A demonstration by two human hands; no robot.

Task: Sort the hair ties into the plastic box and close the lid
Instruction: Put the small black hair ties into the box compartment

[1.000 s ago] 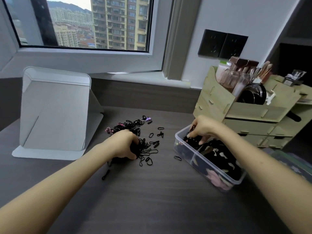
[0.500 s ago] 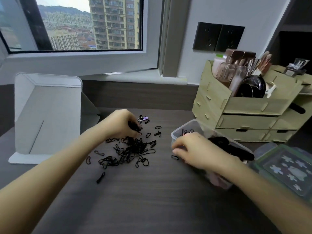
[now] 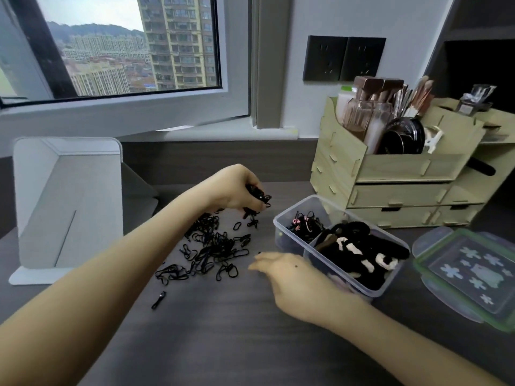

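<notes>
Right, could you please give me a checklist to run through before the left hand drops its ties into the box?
1. Grip of the left hand on the bunch of small black elastic hair ties: ok.
2. Lid off the clear plastic box: ok, the green-rimmed plastic lid lies on the dark table beside it.
3. Room in the small-tie compartment: ok.
4. Opening free of the right hand: ok.
5. Table free of loose black ties: not ok, many lie there.

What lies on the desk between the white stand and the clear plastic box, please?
In the head view, a heap of black hair ties lies there; the left hand grips a bunch above it.
</notes>
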